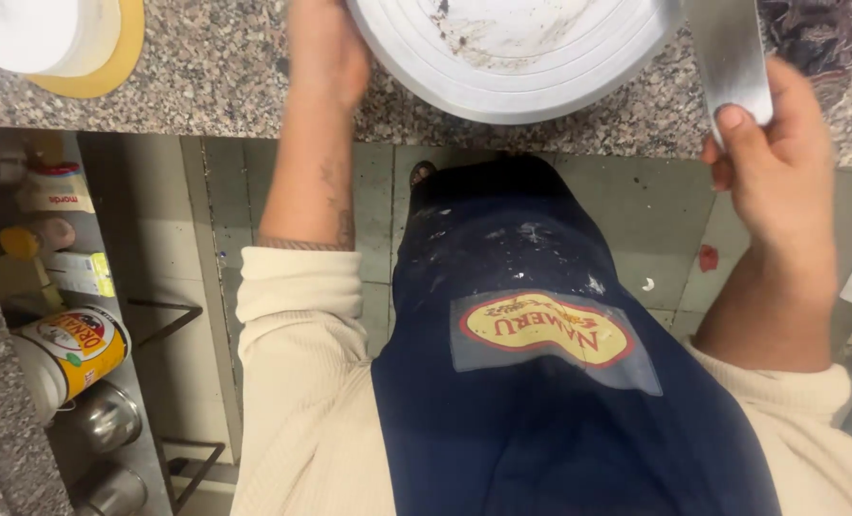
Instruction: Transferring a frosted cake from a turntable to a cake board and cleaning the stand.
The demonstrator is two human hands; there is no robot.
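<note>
The white turntable (512, 72) sits on the granite worktop (206, 86) at its near edge, smeared with dark crumbs. The left hand (325, 53) touches its left rim; whether its fingers grip, I cannot tell. The right hand (779, 162) holds a metal scraper (732, 53), long axis pointing away, just right of the turntable.

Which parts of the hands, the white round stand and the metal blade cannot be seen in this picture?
Head view only:
- Left hand: fingers cut off by the top edge; its grip cannot be told.
- White round stand: far half cut off by the top edge.
- Metal blade: upper end cut off by the top edge; lower end hidden in the right hand.
- Counter: only a strip shows.
</note>
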